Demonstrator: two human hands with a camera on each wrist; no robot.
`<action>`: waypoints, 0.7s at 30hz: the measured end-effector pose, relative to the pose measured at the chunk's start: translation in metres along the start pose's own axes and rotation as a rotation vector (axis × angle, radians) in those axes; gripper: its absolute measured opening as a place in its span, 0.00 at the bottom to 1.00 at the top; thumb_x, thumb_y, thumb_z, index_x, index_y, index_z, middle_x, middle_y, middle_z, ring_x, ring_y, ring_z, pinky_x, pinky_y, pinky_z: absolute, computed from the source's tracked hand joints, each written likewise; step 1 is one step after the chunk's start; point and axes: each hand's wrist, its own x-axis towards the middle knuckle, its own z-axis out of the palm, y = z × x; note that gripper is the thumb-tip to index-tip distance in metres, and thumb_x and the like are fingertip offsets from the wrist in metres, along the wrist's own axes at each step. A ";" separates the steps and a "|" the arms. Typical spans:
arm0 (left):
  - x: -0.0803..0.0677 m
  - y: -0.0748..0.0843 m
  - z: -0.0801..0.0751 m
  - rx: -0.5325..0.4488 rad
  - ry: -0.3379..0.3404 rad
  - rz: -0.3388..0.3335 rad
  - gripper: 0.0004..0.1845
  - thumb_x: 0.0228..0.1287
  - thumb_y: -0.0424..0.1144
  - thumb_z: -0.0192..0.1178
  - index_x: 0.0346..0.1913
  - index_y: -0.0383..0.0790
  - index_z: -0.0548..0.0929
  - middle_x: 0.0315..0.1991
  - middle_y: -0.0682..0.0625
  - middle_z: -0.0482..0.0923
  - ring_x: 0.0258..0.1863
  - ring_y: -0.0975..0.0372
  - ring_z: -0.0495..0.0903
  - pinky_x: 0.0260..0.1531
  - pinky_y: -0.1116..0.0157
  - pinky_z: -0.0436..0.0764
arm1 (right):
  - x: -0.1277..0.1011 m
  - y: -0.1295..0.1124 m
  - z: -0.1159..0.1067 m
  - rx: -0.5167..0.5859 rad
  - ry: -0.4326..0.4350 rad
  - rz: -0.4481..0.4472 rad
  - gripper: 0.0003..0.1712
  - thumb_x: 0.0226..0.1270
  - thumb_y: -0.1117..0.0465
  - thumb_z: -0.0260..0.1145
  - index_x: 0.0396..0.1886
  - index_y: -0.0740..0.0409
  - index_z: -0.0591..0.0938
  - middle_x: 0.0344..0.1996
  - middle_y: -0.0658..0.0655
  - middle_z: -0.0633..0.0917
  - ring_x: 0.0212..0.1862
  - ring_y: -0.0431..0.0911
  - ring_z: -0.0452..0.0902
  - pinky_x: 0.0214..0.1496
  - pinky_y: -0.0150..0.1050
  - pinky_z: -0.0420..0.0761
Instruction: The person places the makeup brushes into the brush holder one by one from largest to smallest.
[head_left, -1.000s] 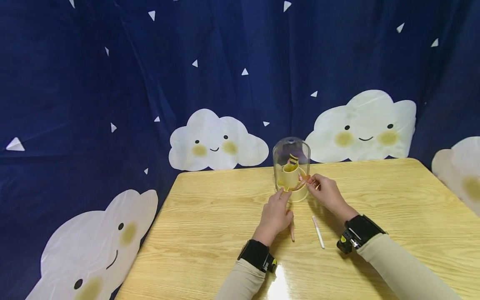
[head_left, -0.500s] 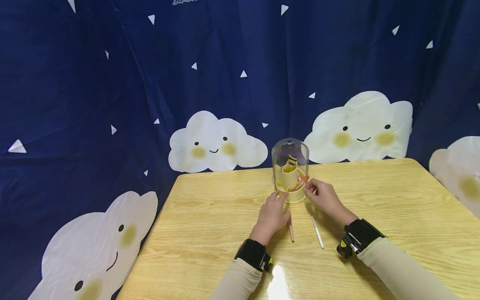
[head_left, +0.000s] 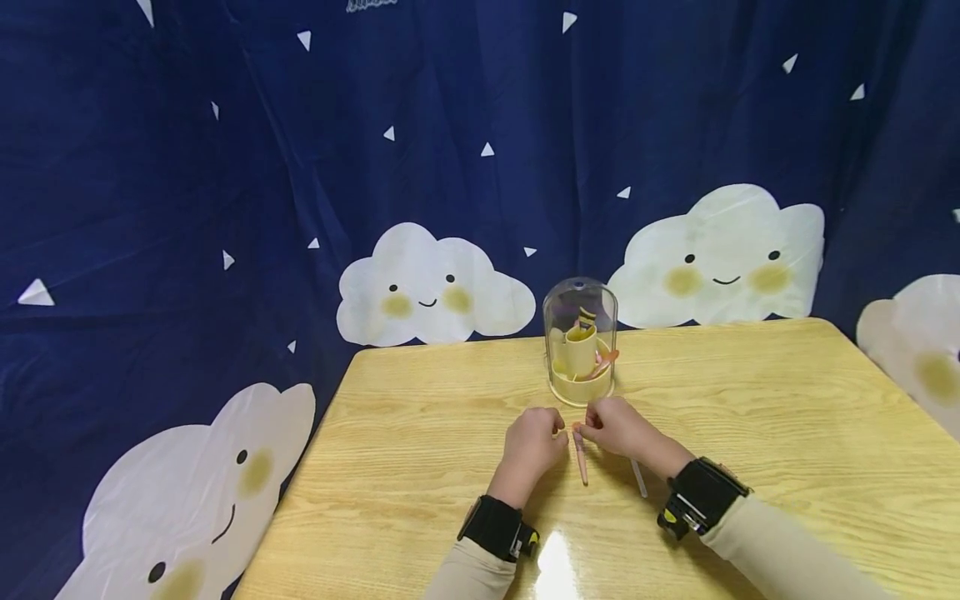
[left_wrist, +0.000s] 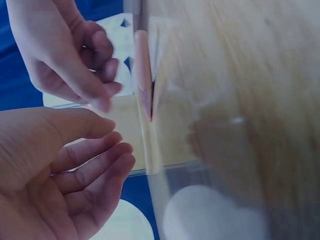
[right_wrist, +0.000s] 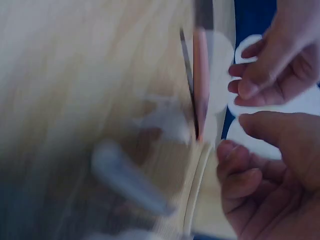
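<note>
In the head view a slim brush with a pink handle [head_left: 582,465], which looks like a makeup brush, lies on the table between my hands. My left hand [head_left: 531,442] hovers left of its far end, fingers loosely bent and holding nothing. To the right, my right hand [head_left: 618,427] has its fingertips close by that end. The right wrist view shows this hand's thumb [right_wrist: 267,127] and fingers apart, with nothing between them. Partly hidden below the right hand lies a white-handled stick [head_left: 640,481]. Behind both hands stands a cream holder [head_left: 581,392] under a clear dome [head_left: 581,293].
Inside the holder's ring leans a pink and orange brush [head_left: 604,364], and a black-and-yellow striped piece [head_left: 587,317] shows above its inner cup. The wooden table [head_left: 420,433] ends at a dark blue curtain [head_left: 450,100] printed with clouds.
Both hands have left the holder and come back toward the pink-handled brush. The right hand has also moved left, over the far part of the white stick. The holder and dome stay in place.
</note>
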 end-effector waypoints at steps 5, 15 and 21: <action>-0.012 0.000 -0.007 0.016 0.021 0.022 0.05 0.61 0.38 0.71 0.29 0.47 0.86 0.22 0.60 0.77 0.20 0.69 0.73 0.19 0.71 0.71 | -0.001 -0.007 0.015 -0.032 0.004 0.061 0.22 0.60 0.63 0.75 0.13 0.57 0.72 0.11 0.44 0.67 0.15 0.37 0.62 0.19 0.30 0.62; -0.027 0.002 -0.015 0.042 0.004 0.035 0.10 0.61 0.40 0.72 0.24 0.48 0.83 0.20 0.60 0.75 0.19 0.69 0.71 0.17 0.71 0.69 | 0.001 -0.013 0.025 -0.071 -0.002 0.191 0.23 0.58 0.66 0.70 0.07 0.56 0.71 0.03 0.44 0.68 0.10 0.37 0.64 0.17 0.30 0.63; -0.030 0.000 -0.011 -0.019 -0.020 0.032 0.08 0.61 0.39 0.71 0.26 0.47 0.84 0.20 0.60 0.74 0.19 0.70 0.70 0.18 0.73 0.69 | 0.000 -0.015 0.026 -0.039 -0.018 0.178 0.28 0.65 0.67 0.62 0.03 0.57 0.72 -0.02 0.43 0.66 0.04 0.35 0.62 0.14 0.29 0.60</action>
